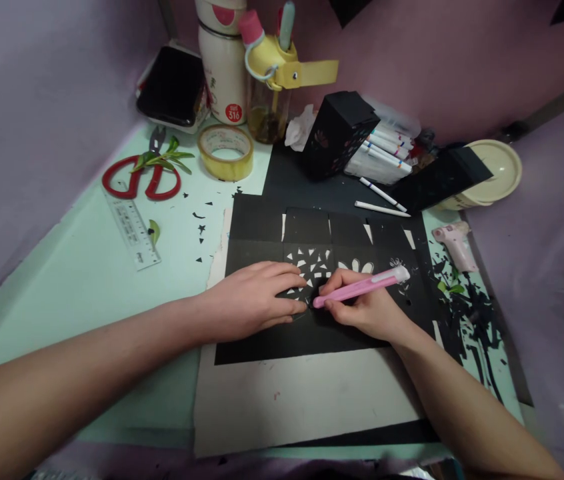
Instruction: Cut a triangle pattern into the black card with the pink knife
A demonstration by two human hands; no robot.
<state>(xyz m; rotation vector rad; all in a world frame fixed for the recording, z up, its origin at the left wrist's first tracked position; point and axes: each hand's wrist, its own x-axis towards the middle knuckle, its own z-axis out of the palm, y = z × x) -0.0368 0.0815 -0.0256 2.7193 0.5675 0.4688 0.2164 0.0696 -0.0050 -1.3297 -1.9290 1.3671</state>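
Observation:
A black card sheet (257, 259) with cut-out triangles, slits and petal shapes lies on a pale grey board (307, 400). My left hand (257, 297) rests on the sheet with its fingers spread, pressing beside the cut triangles. My right hand (369, 310) grips a pink craft knife (362, 287), its front end pointing left and down at the sheet close to my left fingertips. The knife's tip is too small to make out. Right of the petal cut-outs, a flower outline (399, 270) shows on the sheet, partly behind the knife.
Red-handled scissors (112, 177), a clear ruler (135, 233) and yellow tape (235, 167) lie at left. Bottles (222, 73), a black box (339, 133) and white markers (382, 207) stand or lie behind. At right are a pink glue gun (455, 243) and black paper scraps (477, 317).

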